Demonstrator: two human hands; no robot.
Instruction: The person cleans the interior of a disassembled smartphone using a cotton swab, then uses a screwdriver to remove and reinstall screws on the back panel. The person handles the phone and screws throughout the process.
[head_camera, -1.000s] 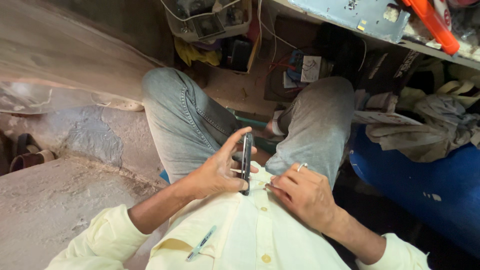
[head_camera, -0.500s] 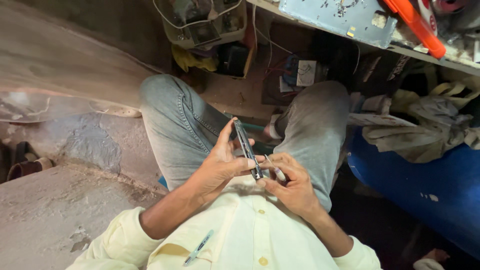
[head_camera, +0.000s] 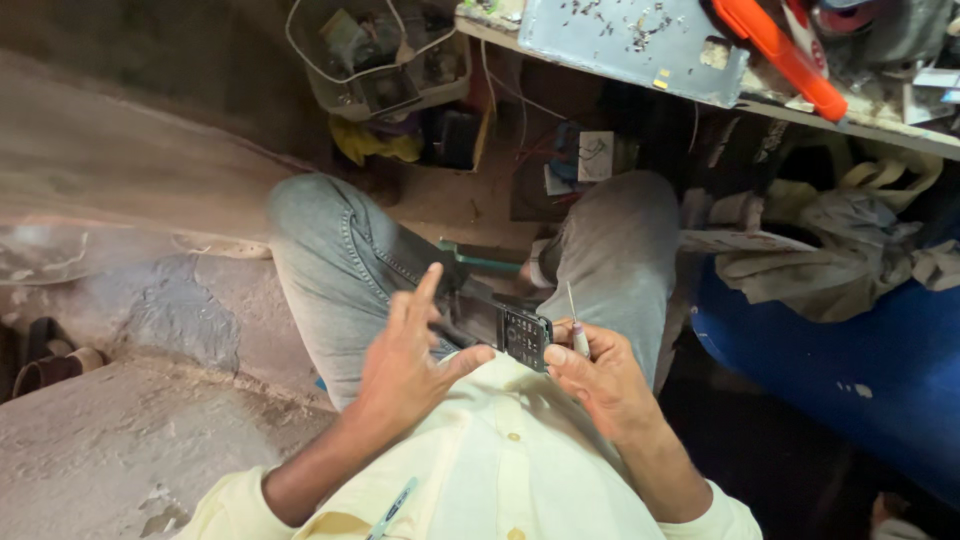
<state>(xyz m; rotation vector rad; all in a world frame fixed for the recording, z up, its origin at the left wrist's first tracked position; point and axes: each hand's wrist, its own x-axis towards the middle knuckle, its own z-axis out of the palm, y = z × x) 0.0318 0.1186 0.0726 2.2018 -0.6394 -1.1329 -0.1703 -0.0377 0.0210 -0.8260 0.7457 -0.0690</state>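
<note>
Phone (head_camera: 503, 327) lies over the lap, keypad up. Left hand (head_camera: 408, 365) cradles it, fingers spread; right hand (head_camera: 600, 375) pinches its end plus a thin tool (head_camera: 575, 322). Steady phone first; keep tip clear of keys.

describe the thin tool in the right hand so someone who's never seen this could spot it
Start at the seated person's lap, between the two grey-jeaned knees, where both hands meet over a dark keypad phone. The right hand pinches a slim pale tool beside the phone's near end. It is the only thin light-coloured stick there, pointing up from the fingers, unlike the flat dark phone in the left hand.
</note>
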